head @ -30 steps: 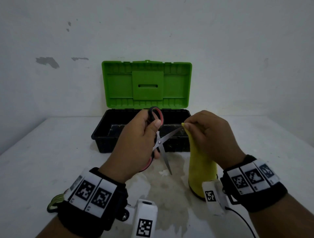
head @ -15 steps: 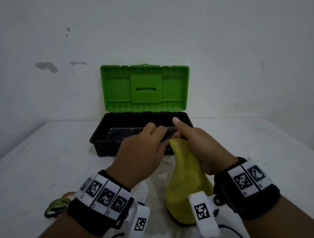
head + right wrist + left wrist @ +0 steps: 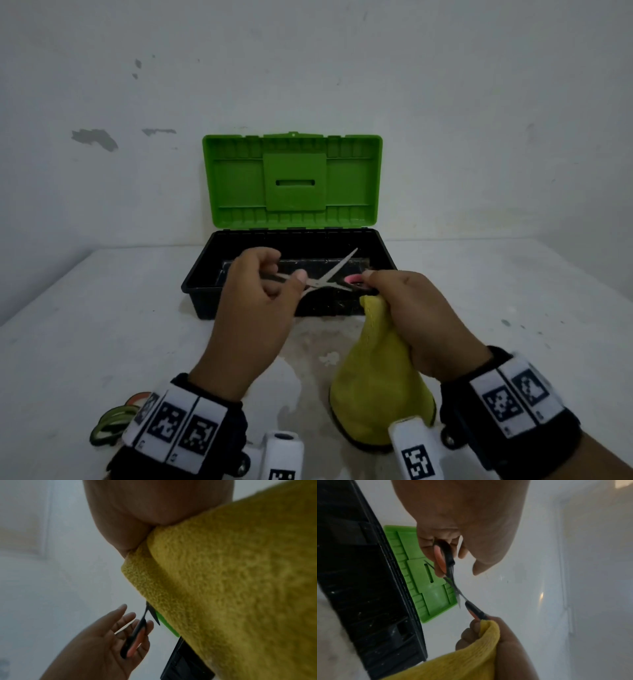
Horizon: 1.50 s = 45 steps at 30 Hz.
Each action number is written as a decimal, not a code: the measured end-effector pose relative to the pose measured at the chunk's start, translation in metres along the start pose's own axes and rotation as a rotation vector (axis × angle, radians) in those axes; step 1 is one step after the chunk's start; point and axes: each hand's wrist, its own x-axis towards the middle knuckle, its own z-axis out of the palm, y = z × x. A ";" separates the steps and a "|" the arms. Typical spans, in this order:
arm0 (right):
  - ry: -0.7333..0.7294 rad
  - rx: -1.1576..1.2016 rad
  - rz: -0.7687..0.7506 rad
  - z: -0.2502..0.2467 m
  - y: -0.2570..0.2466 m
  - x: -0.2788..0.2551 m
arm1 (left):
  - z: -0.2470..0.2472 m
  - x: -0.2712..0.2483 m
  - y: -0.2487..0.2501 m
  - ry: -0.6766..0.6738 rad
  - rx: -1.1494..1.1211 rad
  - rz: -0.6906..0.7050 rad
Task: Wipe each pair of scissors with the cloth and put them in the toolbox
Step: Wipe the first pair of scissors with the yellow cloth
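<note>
Black-and-red-handled scissors (image 3: 323,279) hang spread open over the front of the open toolbox (image 3: 200,298), whose green lid (image 3: 291,181) stands up. My left hand (image 3: 284,277) grips one handle loop (image 3: 444,555). My right hand (image 3: 371,281) grips the yellow cloth (image 3: 376,383), and the other handle (image 3: 476,612) sticks out from its fingers. One blade tip (image 3: 352,253) points up and to the right. The cloth (image 3: 231,588) hangs down from my fist to the table.
More scissors with green and orange handles (image 3: 109,425) lie at the near left, partly hidden behind my left wrist. The white table (image 3: 102,325) runs back to a white wall just behind the toolbox.
A second ago my left hand held the scissors upright while the cloth pinched a blade. Both hands then moved forward, and now the scissors lie level and spread between them above the toolbox.
</note>
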 end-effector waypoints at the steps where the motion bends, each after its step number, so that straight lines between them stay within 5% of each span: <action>1: 0.019 -0.042 -0.086 0.002 0.003 -0.002 | 0.000 0.000 -0.001 0.018 -0.069 -0.078; 4: 0.048 -0.077 -0.282 0.006 0.007 -0.008 | 0.000 0.002 -0.001 0.009 -0.479 -0.338; 7: 0.072 -0.098 -0.371 0.010 0.009 -0.012 | 0.000 0.001 0.004 0.001 -0.757 -0.457; 20: 0.070 -0.061 -0.451 0.034 0.020 -0.018 | 0.016 -0.001 0.027 0.231 -1.285 -0.445; 40: -0.025 -0.182 -0.431 0.037 0.030 -0.018 | 0.034 -0.002 0.033 0.387 -0.922 -0.341; 45: 0.128 -0.200 -0.323 0.001 0.018 -0.011 | 0.026 0.000 0.024 0.384 -0.831 -0.264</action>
